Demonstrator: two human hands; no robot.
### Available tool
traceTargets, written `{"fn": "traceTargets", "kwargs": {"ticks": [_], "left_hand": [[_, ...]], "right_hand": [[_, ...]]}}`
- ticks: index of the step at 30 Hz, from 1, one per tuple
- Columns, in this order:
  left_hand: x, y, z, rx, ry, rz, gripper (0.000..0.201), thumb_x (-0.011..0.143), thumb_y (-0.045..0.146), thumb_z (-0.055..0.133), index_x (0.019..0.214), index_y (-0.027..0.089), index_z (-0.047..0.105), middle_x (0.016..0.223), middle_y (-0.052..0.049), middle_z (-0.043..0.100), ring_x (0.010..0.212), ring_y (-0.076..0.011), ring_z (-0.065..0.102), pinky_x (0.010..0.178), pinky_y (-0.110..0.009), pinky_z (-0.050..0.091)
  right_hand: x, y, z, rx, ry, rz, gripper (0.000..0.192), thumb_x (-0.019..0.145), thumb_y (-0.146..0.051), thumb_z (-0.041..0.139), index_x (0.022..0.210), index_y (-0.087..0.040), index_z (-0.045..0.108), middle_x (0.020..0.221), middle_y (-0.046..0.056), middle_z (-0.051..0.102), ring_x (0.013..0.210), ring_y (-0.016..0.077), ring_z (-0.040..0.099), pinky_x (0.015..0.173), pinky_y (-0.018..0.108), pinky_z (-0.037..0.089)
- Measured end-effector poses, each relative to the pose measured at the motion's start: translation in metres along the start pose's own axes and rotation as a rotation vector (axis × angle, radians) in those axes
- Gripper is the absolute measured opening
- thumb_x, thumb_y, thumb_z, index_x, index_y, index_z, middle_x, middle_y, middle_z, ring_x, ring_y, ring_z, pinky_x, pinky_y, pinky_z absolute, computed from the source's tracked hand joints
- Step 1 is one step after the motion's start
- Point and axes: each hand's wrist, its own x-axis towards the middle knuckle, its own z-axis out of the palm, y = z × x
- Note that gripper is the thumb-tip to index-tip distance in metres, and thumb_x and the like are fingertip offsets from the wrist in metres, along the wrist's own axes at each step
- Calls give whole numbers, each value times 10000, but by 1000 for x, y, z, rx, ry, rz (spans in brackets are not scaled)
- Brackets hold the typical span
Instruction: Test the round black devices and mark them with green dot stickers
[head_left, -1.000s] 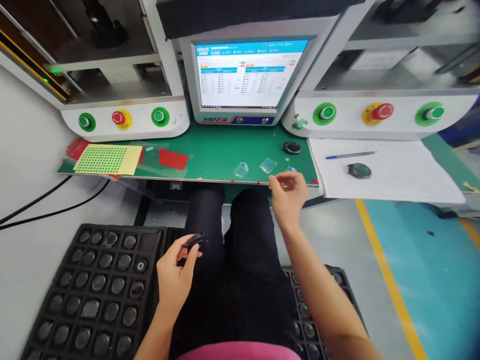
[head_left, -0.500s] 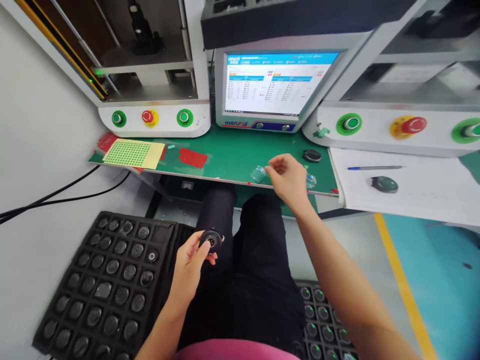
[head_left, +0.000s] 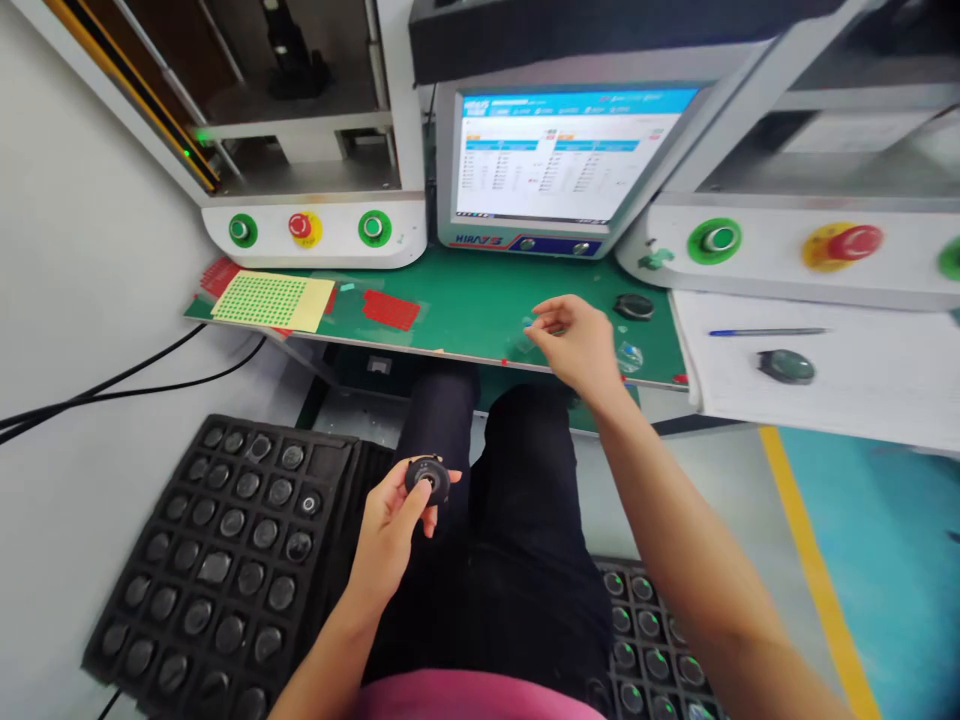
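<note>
My left hand (head_left: 394,525) is over my lap and holds a round black part (head_left: 427,479) between thumb and fingers, its face turned up. My right hand (head_left: 581,340) reaches over the front of the green mat (head_left: 465,300). Its thumb and forefinger pinch the edge of a small clear film piece (head_left: 526,338); blur hides the exact grip. A second clear film piece (head_left: 628,357) lies just right of that hand. Behind it, another round black part (head_left: 634,306) sits on the mat.
A black tray (head_left: 225,560) with several round parts lies on the floor at my left, another tray (head_left: 645,640) at my right. A green dot sheet (head_left: 271,300) and red stickers (head_left: 390,310) lie on the mat. A pen (head_left: 765,331) and a dark part (head_left: 785,366) rest on paper. A monitor (head_left: 555,160) stands behind.
My left hand turned the black part face up and lifted it slightly. My right hand moved left along the mat's edge, from the right film piece to the left one, and closed its fingers there.
</note>
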Motion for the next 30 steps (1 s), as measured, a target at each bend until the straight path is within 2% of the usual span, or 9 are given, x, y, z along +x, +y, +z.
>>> {"fn": "traceTargets", "kwargs": {"ticks": [3, 5, 8, 10, 14, 16, 22, 26, 30], "left_hand": [[-2, 1, 3, -56, 11, 12, 254, 868, 379, 624, 929, 134, 654, 924, -113, 746, 627, -122, 615, 601, -248, 514], [-1, 2, 7, -87, 9, 18, 243, 852, 380, 648, 914, 145, 650, 916, -102, 744, 661, -146, 655, 610, -261, 538], [-1, 0, 11, -88, -41, 38, 258, 861, 396, 646, 919, 145, 668, 864, -82, 739, 593, -135, 638, 562, -254, 528], [-3, -1, 13, -51, -72, 55, 294, 898, 417, 598, 945, 142, 691, 804, -68, 730, 582, -137, 633, 575, -260, 524], [-8, -1, 14, 13, -110, 106, 434, 948, 492, 480, 979, 126, 711, 698, -62, 700, 593, -159, 630, 607, -290, 526], [-10, 1, 15, 26, -125, 136, 457, 936, 516, 488, 999, 122, 709, 701, -65, 695, 592, -157, 621, 594, -288, 527], [-11, 5, 20, 34, -83, 152, 356, 856, 458, 636, 987, 134, 704, 732, -54, 696, 553, -128, 602, 524, -240, 519], [-11, 3, 19, 46, -56, 130, 240, 868, 355, 638, 968, 146, 701, 718, -31, 683, 557, -113, 601, 528, -216, 522], [-11, 2, 18, 70, -52, 150, 222, 881, 329, 618, 949, 133, 699, 684, -23, 671, 544, -105, 593, 526, -209, 520]], "right_hand": [[-53, -18, -12, 420, -109, -56, 213, 664, -185, 752, 816, -205, 603, 703, -10, 648, 659, 146, 636, 655, 300, 541], [-92, -27, -16, 612, -183, -7, 230, 656, -222, 796, 797, -207, 615, 695, -9, 661, 621, 126, 632, 593, 260, 545], [-136, -33, -13, 748, -285, 132, 254, 655, -252, 828, 757, -206, 600, 646, -19, 665, 571, 118, 636, 547, 233, 551], [-152, -33, -8, 799, -331, 207, 274, 654, -273, 837, 745, -204, 589, 618, -26, 661, 554, 118, 638, 533, 226, 554], [-162, -30, 1, 855, -290, 296, 277, 651, -234, 835, 764, -204, 584, 604, -39, 668, 531, 101, 625, 525, 200, 548], [-163, -29, 4, 883, -264, 320, 279, 639, -203, 834, 769, -204, 587, 600, -43, 671, 525, 100, 627, 525, 197, 547], [-168, -29, 9, 874, -223, 344, 272, 646, -162, 818, 789, -207, 591, 612, -41, 681, 538, 114, 643, 535, 209, 550], [-171, -29, 12, 869, -169, 339, 273, 636, -148, 816, 782, -204, 593, 608, -40, 681, 518, 102, 622, 524, 198, 545], [-174, -32, 13, 820, -145, 355, 256, 639, -147, 805, 767, -204, 590, 610, -38, 668, 522, 92, 604, 528, 188, 529]]}}
